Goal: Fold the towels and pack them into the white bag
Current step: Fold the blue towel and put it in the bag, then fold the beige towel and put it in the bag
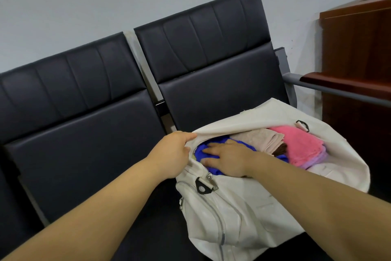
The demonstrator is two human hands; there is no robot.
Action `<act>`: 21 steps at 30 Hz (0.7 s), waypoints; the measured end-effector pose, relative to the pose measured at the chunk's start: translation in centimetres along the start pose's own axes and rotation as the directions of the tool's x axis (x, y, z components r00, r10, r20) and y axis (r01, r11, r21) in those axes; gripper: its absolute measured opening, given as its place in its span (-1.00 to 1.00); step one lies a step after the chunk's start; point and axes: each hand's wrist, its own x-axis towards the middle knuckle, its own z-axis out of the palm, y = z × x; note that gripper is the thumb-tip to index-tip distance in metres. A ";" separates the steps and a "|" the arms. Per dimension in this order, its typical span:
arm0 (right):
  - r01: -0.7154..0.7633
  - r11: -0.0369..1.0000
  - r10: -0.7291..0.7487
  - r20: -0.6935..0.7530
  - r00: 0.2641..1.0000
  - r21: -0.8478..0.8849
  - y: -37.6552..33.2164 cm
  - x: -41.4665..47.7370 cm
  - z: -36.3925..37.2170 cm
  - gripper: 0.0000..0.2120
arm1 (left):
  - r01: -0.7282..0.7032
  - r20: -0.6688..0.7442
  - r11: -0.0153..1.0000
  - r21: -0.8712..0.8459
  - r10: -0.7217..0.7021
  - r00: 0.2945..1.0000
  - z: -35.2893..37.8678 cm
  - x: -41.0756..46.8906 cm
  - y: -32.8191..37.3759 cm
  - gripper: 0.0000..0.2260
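Note:
The white bag (232, 207) lies on the right-hand black seat with its top flap lifted. My left hand (173, 150) grips the flap's edge and holds the opening wide. Inside, my right hand (228, 158) lies flat with straight fingers on a blue towel (202, 152), pressing it down. A folded beige towel (260, 139) sits behind it, with a dark brown one (280, 149) peeking out underneath. A pink towel (300, 146) fills the bag's right end, above a lilac layer (317, 160).
Two black padded seats (84, 144) stand in a row against a pale wall. A grey metal armrest (338, 91) runs along the right of the bag. Beyond it stands a reddish wooden cabinet (359, 49).

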 end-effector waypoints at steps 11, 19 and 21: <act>-0.073 0.971 0.170 -0.443 0.881 0.227 -3.6 -7.8 -0.1 -0.60 | 0.014 -0.109 0.976 -0.218 -0.039 0.993 0.3 -5.4 -2.1 -0.56; 0.164 0.980 -0.195 -0.400 0.895 -0.111 -20.0 -6.9 6.0 -0.49 | 0.308 -0.055 0.928 -0.212 -0.326 0.944 -1.1 -23.5 -18.5 -0.55; 0.219 0.972 -0.236 -0.274 0.932 -0.089 -24.9 -5.2 8.7 -0.46 | 0.418 -0.016 0.891 -0.178 -0.427 0.904 -1.6 -28.3 -23.9 -0.50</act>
